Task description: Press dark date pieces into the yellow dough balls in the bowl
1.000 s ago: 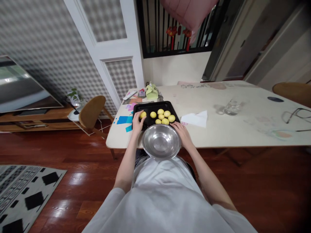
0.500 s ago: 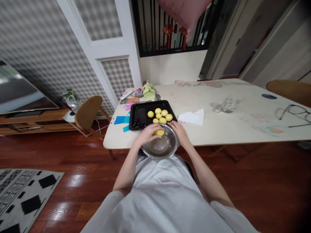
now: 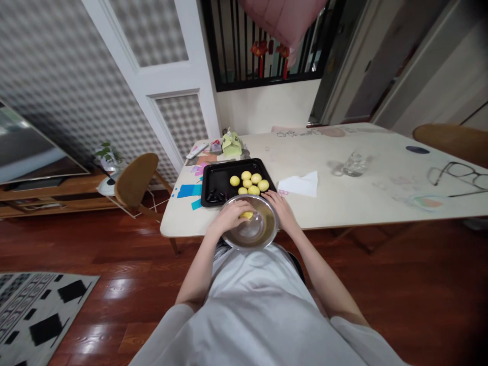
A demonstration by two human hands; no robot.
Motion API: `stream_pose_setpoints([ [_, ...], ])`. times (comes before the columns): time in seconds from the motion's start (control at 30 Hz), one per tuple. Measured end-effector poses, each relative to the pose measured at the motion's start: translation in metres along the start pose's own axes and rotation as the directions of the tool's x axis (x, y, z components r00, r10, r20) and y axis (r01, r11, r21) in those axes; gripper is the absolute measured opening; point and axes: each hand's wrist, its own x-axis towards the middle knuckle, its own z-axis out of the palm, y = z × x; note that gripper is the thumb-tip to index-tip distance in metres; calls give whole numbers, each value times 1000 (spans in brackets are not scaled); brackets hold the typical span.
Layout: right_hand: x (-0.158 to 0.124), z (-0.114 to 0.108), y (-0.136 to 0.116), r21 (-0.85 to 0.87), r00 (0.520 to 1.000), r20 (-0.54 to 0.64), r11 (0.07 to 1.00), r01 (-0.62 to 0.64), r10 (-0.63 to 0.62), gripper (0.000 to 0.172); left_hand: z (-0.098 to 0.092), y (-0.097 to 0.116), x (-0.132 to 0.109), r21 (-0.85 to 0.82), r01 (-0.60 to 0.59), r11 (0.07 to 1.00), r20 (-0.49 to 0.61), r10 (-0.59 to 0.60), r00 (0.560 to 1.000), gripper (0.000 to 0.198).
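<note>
A steel bowl [image 3: 263,235] sits at the table's near edge, in front of a black baking tray [image 3: 221,178] that carries several yellow dough balls [image 3: 250,184]. My left hand [image 3: 230,217] reaches into the bowl, fingers curled round one yellow ball [image 3: 247,215]. My right hand [image 3: 277,204] rests against the bowl's far right rim, fingers stretched toward the tray's corner.
A white napkin [image 3: 301,184], a glass [image 3: 353,165], spectacles [image 3: 457,174] and coloured paper bits [image 3: 189,191] lie on the pale table [image 3: 362,203]. A wooden chair [image 3: 135,179] stands to the left, another at far right. A patterned rug [image 3: 38,315] covers the floor.
My left hand lifted one yellow ball off the tray's left side and carried it down into the bowl. The right hand stayed by the rim.
</note>
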Motion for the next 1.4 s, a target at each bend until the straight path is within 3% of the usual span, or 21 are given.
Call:
stream_pose_setpoints([
  [0.27, -1, 1, -1, -3, 1000, -17, 1000, 16, -16, 52, -13, 3, -12, 48, 54, 997, -136, -47, 990, 45],
  [0.47, 0, 2, 5, 22, 998, -66, 1000, 20, -18, 48, -12, 0, -14, 168, 181, 969, -55, -174, 983, 64],
  [0.67, 25, -2, 19, 99, 969, -219, 991, -92, 112, 43, -8, 2, -12, 222, 198, 955, -3, -202, 979, 64],
  [0.93, 68, 4, 37, 39, 996, 4, 996, -84, 84, 49, -6, -1, -12, 226, 187, 956, -8, -190, 982, 62],
  [1.07, 73, 5, 43, 120, 997, 2, 990, -77, 78, 42, -5, -2, -12, 228, 181, 957, -10, -183, 983, 61],
  [1.27, 70, -5, 27, 295, 984, -92, 948, -117, 150, 36, -6, -1, -12, 230, 175, 957, -11, -178, 984, 59],
  [1.4, 58, -32, 1, 318, 955, -237, 943, -99, 180, 34, -6, 1, -12, 233, 183, 955, -10, -186, 983, 59],
])
